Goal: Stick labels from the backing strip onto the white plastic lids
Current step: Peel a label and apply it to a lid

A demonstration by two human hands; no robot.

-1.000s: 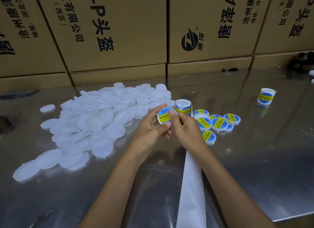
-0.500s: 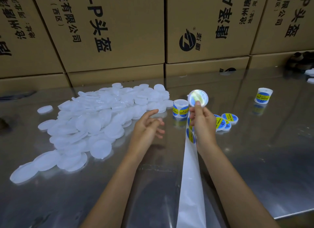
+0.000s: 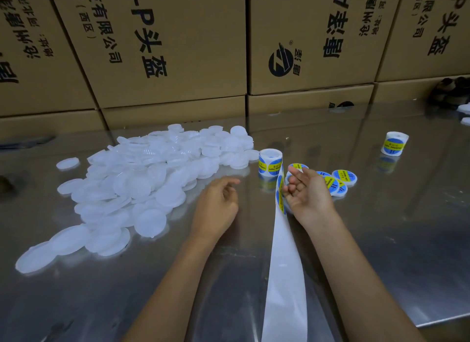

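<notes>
White round plastic lids (image 3: 132,186) lie heaped at the left; labelled ones (image 3: 335,182) sit right of the label roll (image 3: 270,161). Left hand (image 3: 218,209) hovers loosely curled, holding nothing; right hand (image 3: 309,196), fingers relaxed, touches the backing strip (image 3: 284,278). Between lids, seemingly: next, pick a blank lid.

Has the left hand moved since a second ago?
Yes. The left hand has dropped away from the right hand, leftward toward the pile of white plastic lids, judged against the upright label roll.
</notes>
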